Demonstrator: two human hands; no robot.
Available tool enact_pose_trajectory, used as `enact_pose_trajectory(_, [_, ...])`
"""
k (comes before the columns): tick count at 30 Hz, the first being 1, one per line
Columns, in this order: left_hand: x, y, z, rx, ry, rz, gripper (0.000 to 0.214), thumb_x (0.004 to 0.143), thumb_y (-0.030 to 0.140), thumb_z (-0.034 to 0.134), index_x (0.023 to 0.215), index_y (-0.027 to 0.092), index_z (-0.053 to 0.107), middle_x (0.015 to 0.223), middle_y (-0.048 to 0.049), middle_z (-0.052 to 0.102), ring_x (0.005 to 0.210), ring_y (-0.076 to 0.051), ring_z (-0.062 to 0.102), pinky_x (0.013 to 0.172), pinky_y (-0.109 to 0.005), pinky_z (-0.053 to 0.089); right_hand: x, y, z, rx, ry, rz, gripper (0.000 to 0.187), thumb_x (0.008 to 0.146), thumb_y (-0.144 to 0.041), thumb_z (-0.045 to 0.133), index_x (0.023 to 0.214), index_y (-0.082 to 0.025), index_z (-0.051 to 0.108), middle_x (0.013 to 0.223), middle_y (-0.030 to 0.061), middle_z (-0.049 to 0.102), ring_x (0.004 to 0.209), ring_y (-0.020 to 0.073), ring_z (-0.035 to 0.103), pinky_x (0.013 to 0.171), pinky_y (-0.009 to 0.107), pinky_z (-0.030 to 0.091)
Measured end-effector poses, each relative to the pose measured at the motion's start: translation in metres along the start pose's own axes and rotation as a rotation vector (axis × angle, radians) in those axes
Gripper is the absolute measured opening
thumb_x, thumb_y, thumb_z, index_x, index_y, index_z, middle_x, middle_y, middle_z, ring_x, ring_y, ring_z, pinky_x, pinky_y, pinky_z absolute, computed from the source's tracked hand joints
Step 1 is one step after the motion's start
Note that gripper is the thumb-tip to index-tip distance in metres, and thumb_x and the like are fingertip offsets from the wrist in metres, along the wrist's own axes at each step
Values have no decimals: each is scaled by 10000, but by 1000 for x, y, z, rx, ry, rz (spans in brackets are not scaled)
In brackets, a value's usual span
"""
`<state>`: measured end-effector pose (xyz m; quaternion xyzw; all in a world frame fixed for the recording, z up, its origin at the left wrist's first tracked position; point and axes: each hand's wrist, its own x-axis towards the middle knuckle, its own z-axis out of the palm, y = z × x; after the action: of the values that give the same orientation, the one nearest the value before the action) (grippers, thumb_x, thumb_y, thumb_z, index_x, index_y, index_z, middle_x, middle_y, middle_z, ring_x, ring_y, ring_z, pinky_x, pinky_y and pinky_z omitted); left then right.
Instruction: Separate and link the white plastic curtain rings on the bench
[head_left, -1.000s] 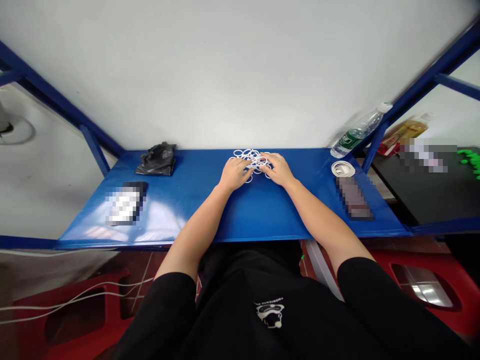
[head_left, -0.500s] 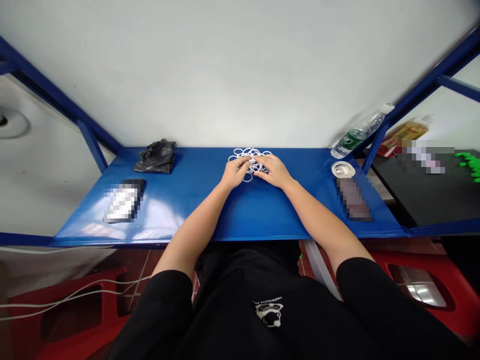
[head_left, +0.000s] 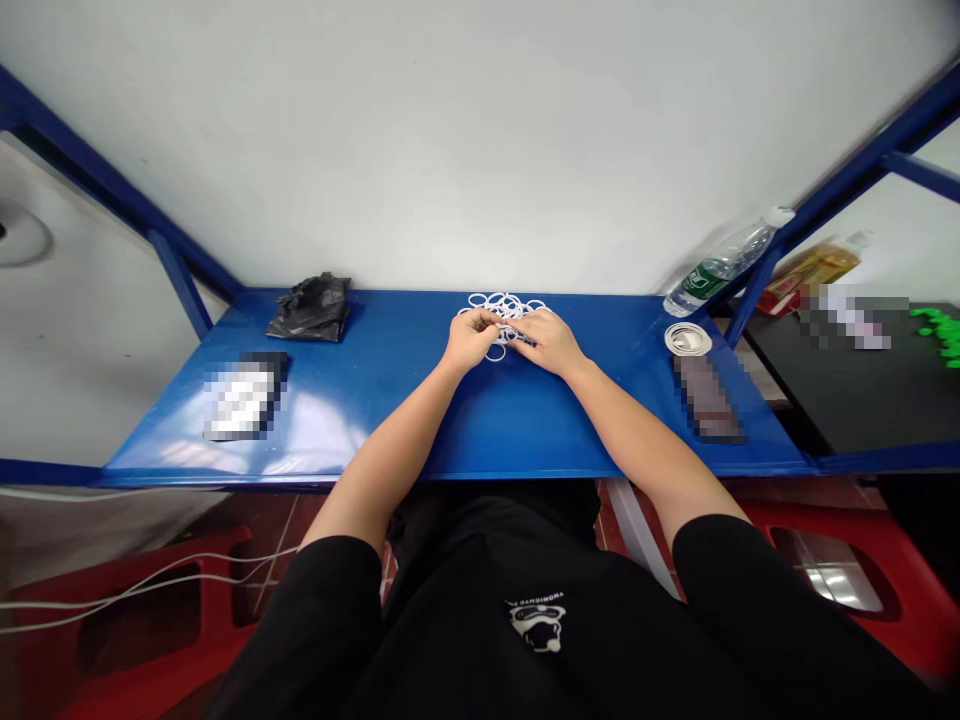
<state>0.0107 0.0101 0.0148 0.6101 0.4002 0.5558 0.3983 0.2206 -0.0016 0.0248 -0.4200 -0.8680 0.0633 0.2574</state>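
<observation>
White rings (head_left: 507, 307) heaped against left hand (head_left: 471, 338) and right hand (head_left: 553, 343), can't tell what either grip holds; a sideways drag could scatter loose ones across table (head_left: 517, 425).

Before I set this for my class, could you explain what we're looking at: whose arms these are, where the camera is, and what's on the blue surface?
There is no machine here: a person in a black T-shirt works with bare hands. The camera is worn on the head, looking forward and down, so the arms reach away from us.

The left hand and right hand meet at a cluster of thin white rings. Their fingers touch the rings, but exactly what each hand grips is too small to tell.

On the shiny blue table, a crumpled black plastic bag and a pixelated flat item lie at left. At right are a clear green-labelled bottle, a flat white coil and a pixelated dark item.
</observation>
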Motion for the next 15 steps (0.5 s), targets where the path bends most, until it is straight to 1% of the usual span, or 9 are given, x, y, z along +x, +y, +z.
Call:
enact_pose_trajectory(3, [-1,1,1,16,-25,3,80,739,175,666,782,173,734,753,-22,761,658,-149,681,626,-264,546,-1,-2,2,0,17,-3,488,1057,-550,471,1367,-284,738,1255,93,781,1206,321,656,1117,533,476])
enact_pose_trajectory(7, [-2,1,1,108,-29,34,131,714,112,602,725,183,712,739,-19,750,672,-162,686,656,-287,562,-2,-3,6,-8,8,-29,450,1063,-517,453,1153,-256,809,1094,115,788,1097,306,667,1055,497,507])
enact_pose_trajectory(9, [-1,1,-1,156,-24,53,164,715,95,583,723,186,719,743,-19,751,684,-167,689,672,-295,569,-1,-3,7,-13,11,-32,441,1065,-498,445,1093,-260,816,1062,116,781,1083,308,664,1046,499,506])
enact_pose_trajectory(12, [-2,1,-1,195,-29,50,207,742,94,575,801,182,753,795,-26,771,705,-173,701,691,-302,581,-1,-4,6,3,44,-25,457,1071,-506,427,1095,-260,811,1082,112,780,1085,308,662,1047,498,502])
enact_pose_trajectory(15, [-4,0,1,199,-60,49,244,791,116,580,922,179,777,916,-44,801,789,-179,733,767,-315,603,-2,-5,2,20,90,22,504,1076,-550,398,1130,-259,807,1060,109,786,1066,312,663,1038,504,500])
